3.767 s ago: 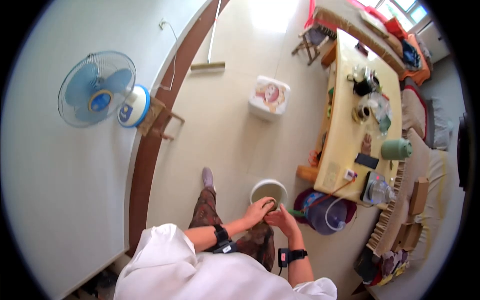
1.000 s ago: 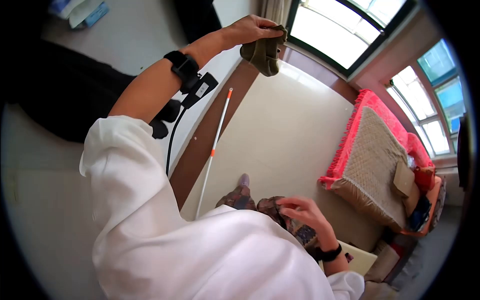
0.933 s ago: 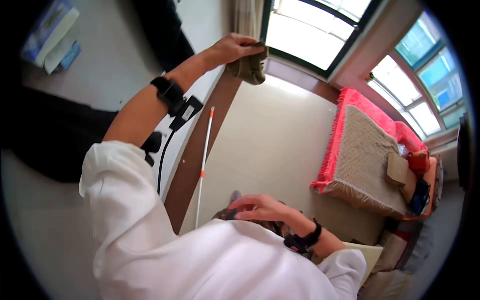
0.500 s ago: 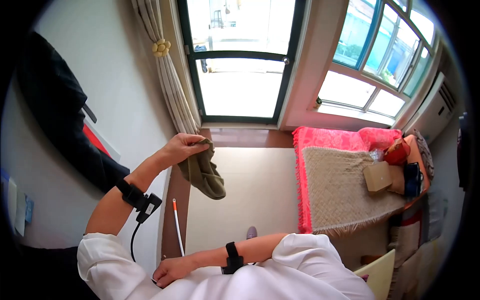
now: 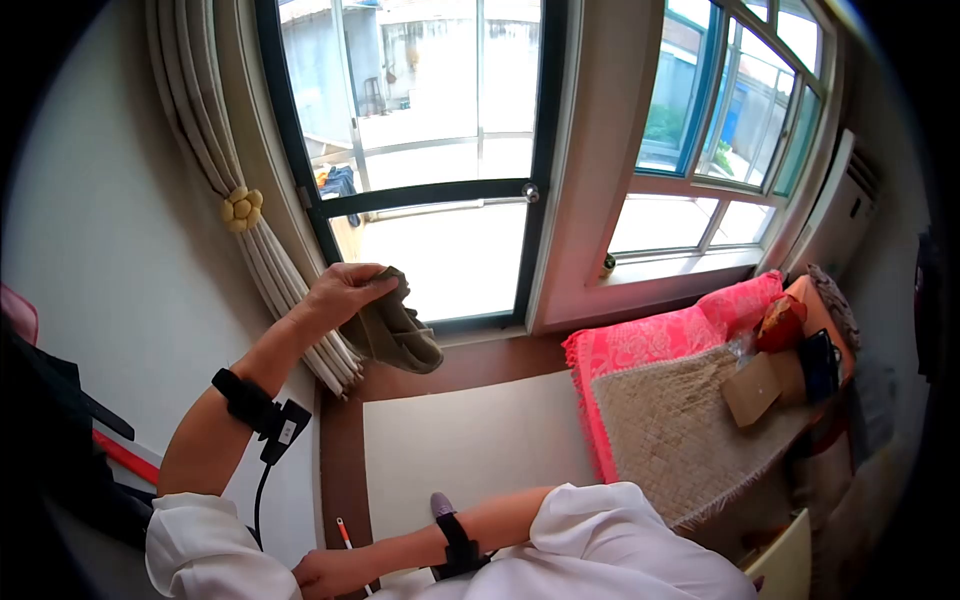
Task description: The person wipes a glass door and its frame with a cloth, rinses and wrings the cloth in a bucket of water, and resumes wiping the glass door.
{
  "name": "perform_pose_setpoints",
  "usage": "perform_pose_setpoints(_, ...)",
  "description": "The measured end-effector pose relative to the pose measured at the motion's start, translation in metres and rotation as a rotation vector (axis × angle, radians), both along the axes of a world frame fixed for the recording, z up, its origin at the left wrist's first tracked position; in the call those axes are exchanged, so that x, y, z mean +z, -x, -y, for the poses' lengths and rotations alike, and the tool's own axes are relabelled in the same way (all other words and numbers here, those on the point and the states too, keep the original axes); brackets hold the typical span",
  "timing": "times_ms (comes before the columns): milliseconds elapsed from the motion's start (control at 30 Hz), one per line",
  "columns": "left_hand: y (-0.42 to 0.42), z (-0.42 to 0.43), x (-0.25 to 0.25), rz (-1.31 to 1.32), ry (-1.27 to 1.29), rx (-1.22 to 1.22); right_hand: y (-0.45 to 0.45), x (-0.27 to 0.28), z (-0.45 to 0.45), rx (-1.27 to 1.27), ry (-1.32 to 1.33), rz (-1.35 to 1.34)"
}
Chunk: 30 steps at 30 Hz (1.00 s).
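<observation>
My left hand (image 5: pixel 350 292) is raised in front of the door, its thumb and fingers pinched on the top edge of an olive-green cloth (image 5: pixel 392 335). The soft cloth hangs down in folds from the fingertips. Low at the front, my right hand (image 5: pixel 332 574) lies across my body near the white shirt, with its fingers curled in. What those fingers hold, if anything, is hidden. Just beyond the right wrist, a thin white pole (image 5: pixel 344 532) with an orange tip shows, partly covered by the forearm.
Ahead stands a green-framed glass door (image 5: pixel 422 198) with a tied curtain (image 5: pixel 262 270) to its left. A bed or couch (image 5: pixel 645 340) with pink and beige covers sits at right, bearing a cardboard box (image 5: pixel 750 388). Dark clothing (image 5: pixel 60 440) hangs on the left wall.
The view has tilted up and turned, bringing more of the door and outdoors into sight. My left hand still grips the cloth, now in front of the door's lower pane.
</observation>
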<state>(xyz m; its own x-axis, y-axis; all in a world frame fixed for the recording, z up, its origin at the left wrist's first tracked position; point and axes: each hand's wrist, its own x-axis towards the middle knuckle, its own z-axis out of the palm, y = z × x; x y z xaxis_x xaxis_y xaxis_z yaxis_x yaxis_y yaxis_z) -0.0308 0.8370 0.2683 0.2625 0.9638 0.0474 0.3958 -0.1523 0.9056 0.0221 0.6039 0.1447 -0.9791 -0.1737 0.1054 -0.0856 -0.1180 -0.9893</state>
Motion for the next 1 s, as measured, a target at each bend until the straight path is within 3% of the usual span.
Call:
perform_pose_setpoints(167,0.029,-0.098,0.019,0.107,-0.179,0.092,-0.036,0.001,-0.169,-0.207,-0.069,0.194)
perform_pose_setpoints(200,0.035,-0.115,0.027,-0.064,-0.347,0.12,-0.056,0.01,-0.206,-0.294,-0.112,0.204)
perform_pose_setpoints(267,0.044,-0.145,0.041,-0.282,-0.602,0.162,-0.092,0.03,-0.271,-0.668,-0.088,0.211)
perform_pose_setpoints(333,0.05,-0.181,0.049,-0.264,-0.584,0.018,-0.123,0.036,-0.331,-1.078,-0.125,0.044)
perform_pose_setpoints(367,0.052,-0.198,0.052,-0.251,-0.559,-0.12,-0.134,0.04,-0.357,-1.309,-0.361,-0.057)
perform_pose_setpoints(433,0.047,-0.224,0.058,-0.365,-0.574,-0.246,-0.147,0.065,-0.395,-1.517,-0.573,-0.043)
perform_pose_setpoints(533,0.033,-0.26,0.066,-0.341,-0.638,-0.364,-0.148,0.08,-0.443,-1.538,-0.742,-0.015)
perform_pose_setpoints(600,0.025,-0.287,0.074,-0.311,-0.67,-0.335,-0.144,0.076,-0.474,-1.333,-0.895,0.076)
perform_pose_setpoints(700,0.02,-0.331,0.081,-0.236,-0.714,-0.217,-0.15,0.072,-0.518,-1.057,-0.708,0.154)
perform_pose_setpoints(800,0.028,-0.364,0.099,-0.38,-0.641,-0.016,-0.159,0.047,-0.575,-1.062,-0.337,0.039)
perform_pose_setpoints(833,0.036,-0.384,0.097,-0.323,-0.625,-0.021,-0.161,0.05,-0.589,-1.072,-0.277,0.0)
perform_pose_setpoints(1000,0.058,-0.435,0.08,-0.325,-0.494,-0.001,-0.188,0.057,-0.646,-1.243,-0.323,0.084)
